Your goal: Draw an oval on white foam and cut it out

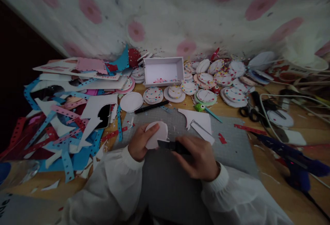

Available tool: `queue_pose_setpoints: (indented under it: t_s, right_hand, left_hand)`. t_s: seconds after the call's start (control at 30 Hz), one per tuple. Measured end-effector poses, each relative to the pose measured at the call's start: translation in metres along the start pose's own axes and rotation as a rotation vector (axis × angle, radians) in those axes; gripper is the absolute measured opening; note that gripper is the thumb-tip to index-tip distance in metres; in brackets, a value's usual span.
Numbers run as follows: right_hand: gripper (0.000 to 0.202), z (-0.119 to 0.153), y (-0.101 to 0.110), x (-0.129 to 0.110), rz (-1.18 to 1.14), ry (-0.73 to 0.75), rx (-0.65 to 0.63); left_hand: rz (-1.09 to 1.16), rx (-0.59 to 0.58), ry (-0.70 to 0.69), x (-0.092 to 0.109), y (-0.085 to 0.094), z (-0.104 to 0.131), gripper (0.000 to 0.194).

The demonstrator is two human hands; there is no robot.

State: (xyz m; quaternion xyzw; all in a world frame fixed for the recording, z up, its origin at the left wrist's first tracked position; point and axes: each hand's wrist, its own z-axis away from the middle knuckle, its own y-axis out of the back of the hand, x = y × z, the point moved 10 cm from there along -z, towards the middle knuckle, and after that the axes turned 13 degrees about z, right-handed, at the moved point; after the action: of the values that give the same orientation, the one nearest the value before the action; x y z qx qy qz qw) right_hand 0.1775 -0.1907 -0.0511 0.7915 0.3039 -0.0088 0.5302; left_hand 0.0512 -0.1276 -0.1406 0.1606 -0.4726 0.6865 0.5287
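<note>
In the head view my left hand point(139, 143) grips a pale, roughly round foam disc point(157, 132) by its left side, thumb on top. My right hand point(199, 156) is closed round the black handle of a utility knife point(167, 145). The knife's blade lies against the disc's lower right edge. Both hands are above a grey cutting mat point(232, 142). Beyond them lie a white sheet offcut point(197, 120) with a curved edge, a black pen point(151, 107) and a pair of white discs point(131, 102).
A white open box point(163, 82) stands at the back, amid several dotted, stacked discs point(233, 95). Coloured scraps point(67, 125) heap up on the left. At the right are scissors point(249, 114), a blue glue gun point(296, 163) and tangled cables.
</note>
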Motion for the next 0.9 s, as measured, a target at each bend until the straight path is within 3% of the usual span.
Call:
queue_pose_setpoints:
  t_s: [0.1, 0.3, 0.6, 0.83, 0.9]
  right_hand:
    - [0.02, 0.0, -0.006, -0.01, 0.011, 0.03, -0.029]
    - [0.021, 0.0, 0.001, -0.005, 0.006, 0.011, 0.015]
    - [0.02, 0.001, -0.005, -0.006, 0.028, -0.007, -0.026]
    - [0.024, 0.006, 0.009, 0.031, 0.154, -0.222, 0.097]
    - [0.023, 0.005, 0.01, 0.03, 0.132, -0.198, 0.096]
  left_hand:
    - [0.022, 0.009, -0.014, 0.003, -0.002, 0.001, 0.047]
    - [0.005, 0.005, 0.028, -0.001, -0.001, 0.003, 0.047]
    - [-0.009, 0.002, 0.042, 0.0, -0.003, 0.003, 0.047]
    - [-0.054, -0.089, 0.061, -0.005, -0.006, 0.003, 0.047]
    - [-0.05, -0.069, 0.047, -0.005, -0.004, 0.002, 0.048]
